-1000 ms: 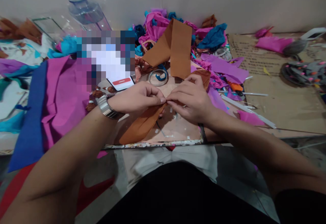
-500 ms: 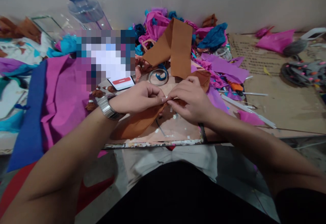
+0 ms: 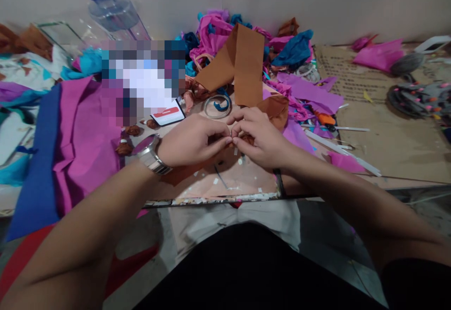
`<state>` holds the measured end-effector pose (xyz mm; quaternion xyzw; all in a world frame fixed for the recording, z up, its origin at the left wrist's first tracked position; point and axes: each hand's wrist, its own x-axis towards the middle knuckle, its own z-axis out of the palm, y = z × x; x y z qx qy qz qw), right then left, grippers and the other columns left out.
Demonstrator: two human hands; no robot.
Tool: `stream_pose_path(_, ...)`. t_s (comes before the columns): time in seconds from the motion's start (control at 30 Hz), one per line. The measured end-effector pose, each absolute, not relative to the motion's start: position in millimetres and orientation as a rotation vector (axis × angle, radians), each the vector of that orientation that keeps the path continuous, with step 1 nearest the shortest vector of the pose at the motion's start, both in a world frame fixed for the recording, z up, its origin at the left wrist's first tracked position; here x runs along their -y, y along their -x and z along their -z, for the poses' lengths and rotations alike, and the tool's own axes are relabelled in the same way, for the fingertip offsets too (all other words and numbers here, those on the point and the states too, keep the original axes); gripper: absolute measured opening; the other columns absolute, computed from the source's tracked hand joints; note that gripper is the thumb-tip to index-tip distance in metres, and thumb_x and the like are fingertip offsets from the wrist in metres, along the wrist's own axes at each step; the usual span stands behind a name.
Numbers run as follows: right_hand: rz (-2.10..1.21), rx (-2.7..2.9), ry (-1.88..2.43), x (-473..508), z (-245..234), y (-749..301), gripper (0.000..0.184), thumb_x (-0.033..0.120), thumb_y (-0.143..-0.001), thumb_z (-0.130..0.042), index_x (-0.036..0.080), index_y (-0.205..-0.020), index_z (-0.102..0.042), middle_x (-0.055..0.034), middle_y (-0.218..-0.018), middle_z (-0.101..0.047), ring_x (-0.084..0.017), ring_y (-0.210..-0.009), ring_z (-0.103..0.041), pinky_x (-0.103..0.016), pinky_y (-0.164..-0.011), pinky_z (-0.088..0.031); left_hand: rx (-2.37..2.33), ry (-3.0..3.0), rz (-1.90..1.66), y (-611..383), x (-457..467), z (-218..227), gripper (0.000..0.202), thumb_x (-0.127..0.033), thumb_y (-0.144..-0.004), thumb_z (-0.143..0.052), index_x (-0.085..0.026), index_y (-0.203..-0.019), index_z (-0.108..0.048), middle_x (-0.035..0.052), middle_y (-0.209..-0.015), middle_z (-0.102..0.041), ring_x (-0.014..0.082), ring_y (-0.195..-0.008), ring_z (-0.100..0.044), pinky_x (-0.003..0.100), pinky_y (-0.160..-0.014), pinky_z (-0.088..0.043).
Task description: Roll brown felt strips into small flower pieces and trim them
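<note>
My left hand, with a metal watch at the wrist, is closed in a pinch of thumb and forefinger. My right hand pinches from the other side, so that the fingertips of both hands meet. Between and under the fingers is a gathered piece of brown cloth, mostly hidden by the hands. A tiny pale bit shows at the fingertips, too small to name. Just beyond the hands lie a ring-shaped coil with a blue scrap and a folded brown strip.
A phone, partly blurred out, lies left of centre near small brown bundles. Pink cloth and blue cloth hang over the left edge. A clear bottle stands behind. White sticks and cardboard lie right.
The brown cloth that stretched below my left hand has been drawn in and is now mostly out of sight. My left wrist has turned, showing the watch face. The fingertips still meet.
</note>
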<state>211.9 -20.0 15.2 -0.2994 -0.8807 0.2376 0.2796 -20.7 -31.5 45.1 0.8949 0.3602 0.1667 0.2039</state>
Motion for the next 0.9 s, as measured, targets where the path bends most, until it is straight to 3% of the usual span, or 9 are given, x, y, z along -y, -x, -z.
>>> stream_pose_path(0.2,-0.697,2.368,0.829,18,-17,-212,0.010,0.019,-0.095,-0.057,0.022,-0.090,-0.065,-0.0086,-0.128,-0.068,-0.028,-0.122,-0.055,-0.047,-0.103,-0.037,-1.097,-2.662,-0.467,15,37,-39,0.033,-0.038,-0.104,-0.051,-0.020,-0.096,-0.078,0.0060,-0.089,-0.079,0.0180,-0.074,-0.066,0.029,-0.065,-0.037)
stream_pose_path(0.3,-0.671,2.313,0.836,17,-14,-214,0.011,0.022,-0.097,-0.059,0.022,-0.087,-0.064,-0.0084,-0.125,-0.069,-0.028,-0.120,-0.057,-0.047,-0.102,-0.038,-1.072,-2.573,-0.512,15,36,-41,0.031,-0.035,-0.103,-0.051,-0.020,-0.101,-0.078,0.0048,-0.085,-0.078,0.0163,-0.070,-0.064,0.028,-0.066,-0.040)
stream_pose_path(0.53,-0.610,2.248,0.780,17,-10,-219,0.006,0.025,-0.096,-0.066,0.023,-0.094,-0.072,-0.0074,-0.119,-0.070,-0.027,-0.115,-0.063,-0.046,-0.102,-0.041,-1.035,-2.539,-0.532,17,34,-45,0.027,-0.030,-0.098,-0.055,-0.018,-0.088,-0.077,0.0031,-0.072,-0.073,0.0135,-0.061,-0.059,0.028,-0.062,-0.037)
stream_pose_path(0.9,-0.544,2.257,0.785,15,-8,-216,0.008,0.023,-0.095,-0.062,0.023,-0.086,-0.064,-0.0070,-0.117,-0.071,-0.027,-0.116,-0.061,-0.047,-0.102,-0.038,-0.972,-2.337,-0.445,21,32,-46,0.025,-0.031,-0.097,-0.058,-0.018,-0.089,-0.077,0.0009,-0.074,-0.073,0.0131,-0.064,-0.061,0.026,-0.066,-0.042)
